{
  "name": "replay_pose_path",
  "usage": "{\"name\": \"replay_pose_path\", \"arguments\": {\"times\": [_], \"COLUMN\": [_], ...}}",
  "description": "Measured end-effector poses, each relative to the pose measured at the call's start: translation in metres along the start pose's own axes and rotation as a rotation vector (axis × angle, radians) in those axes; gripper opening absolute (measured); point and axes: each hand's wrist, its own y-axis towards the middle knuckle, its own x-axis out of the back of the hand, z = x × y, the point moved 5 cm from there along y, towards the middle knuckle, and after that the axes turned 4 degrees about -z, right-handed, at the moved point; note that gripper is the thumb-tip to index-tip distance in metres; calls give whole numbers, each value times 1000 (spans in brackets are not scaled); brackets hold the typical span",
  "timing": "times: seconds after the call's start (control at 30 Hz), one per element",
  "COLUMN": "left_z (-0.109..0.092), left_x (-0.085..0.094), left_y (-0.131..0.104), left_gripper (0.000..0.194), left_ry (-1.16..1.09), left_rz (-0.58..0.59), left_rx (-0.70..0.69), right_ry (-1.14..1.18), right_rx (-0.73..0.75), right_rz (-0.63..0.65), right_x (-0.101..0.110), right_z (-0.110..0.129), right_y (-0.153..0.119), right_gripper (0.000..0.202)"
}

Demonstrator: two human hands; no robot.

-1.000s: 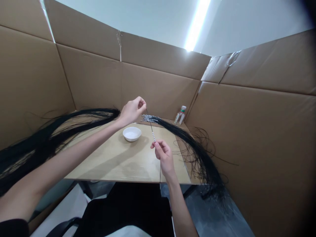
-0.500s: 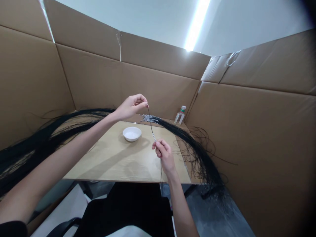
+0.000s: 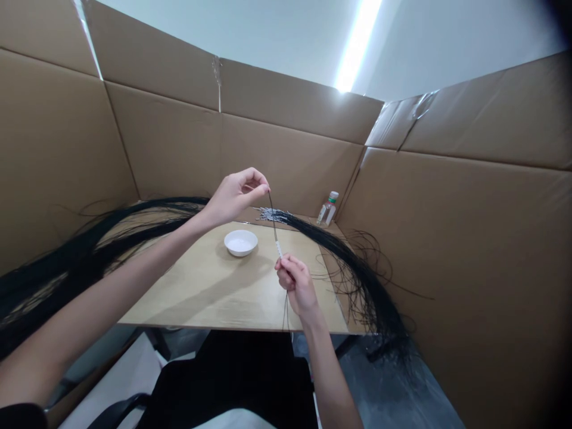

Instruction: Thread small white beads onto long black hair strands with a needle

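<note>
Between thumb and fingers, my left hand (image 3: 241, 192) pinches the upper end of a thin black cord (image 3: 273, 215), held up above the table. Lower down and to the right, my right hand (image 3: 298, 280) is closed around the same cord, just under a short row of small white beads (image 3: 279, 249) threaded on it. Loose cord ends hang below the right hand. Behind the cord lies a thick bundle of black cords (image 3: 330, 239) with white beaded ends. A white bowl (image 3: 241, 251) stands on the table left of the right hand; its contents are too pale to make out.
The pale table (image 3: 201, 298) is walled in by cardboard panels (image 3: 286, 161). A small clear bottle (image 3: 328, 211) with a white cap stands at the back right corner. More black strands (image 3: 89, 238) spread along the left side, under the left arm.
Both hands keep their grip and hardly move. The bead row between them has turned slightly and looks more evenly white. The loose ends below the right hand have swung left.
</note>
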Motion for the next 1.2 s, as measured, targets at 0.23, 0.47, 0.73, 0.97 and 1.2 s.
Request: {"name": "replay_pose_path", "arguments": {"times": [0.23, 0.47, 0.73, 0.97, 1.2], "left_z": [-30, -33, -14, -10, -4], "left_x": [4, 2, 0, -1, 3], "left_y": [-10, -11, -10, -13, -13], "left_gripper": [11, 13, 16, 19, 18], "left_ry": [224, 73, -74, -69, -153], "left_rz": [-43, 59, 136, 141, 90], "left_rx": [-108, 21, 227, 194, 147], "right_ry": [-20, -59, -147, -303, -405], "right_rx": [79, 119, 134, 260, 361], "right_rz": [-51, -89, -63, -118, -213], "right_x": [0, 3, 3, 10, 7], "right_z": [2, 5, 9, 20, 36], "right_y": [-1, 4, 6, 7, 3], "right_gripper": [30, 31, 24, 27, 21]}}
